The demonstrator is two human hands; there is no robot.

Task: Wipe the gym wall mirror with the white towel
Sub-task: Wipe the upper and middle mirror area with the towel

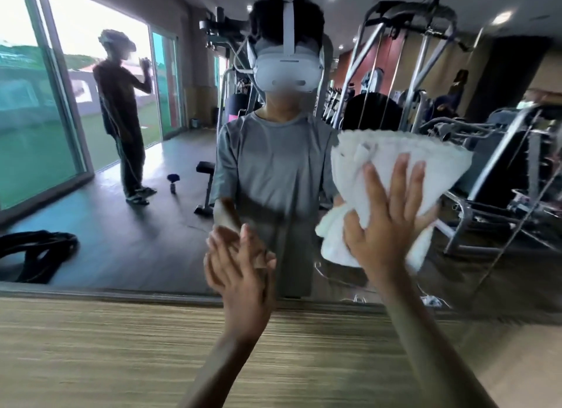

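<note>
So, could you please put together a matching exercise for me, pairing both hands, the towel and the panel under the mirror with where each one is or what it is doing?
Things:
1. left hand
2. right hand
3. white towel
4. wood-grain panel

Places or states:
A. bunched against the mirror, under a hand
B. below the mirror's lower edge
C. flat against the bare mirror, holding nothing
D. pressing the white towel to the mirror

Pairs: 1-C, 2-D, 3-A, 4-B.
</note>
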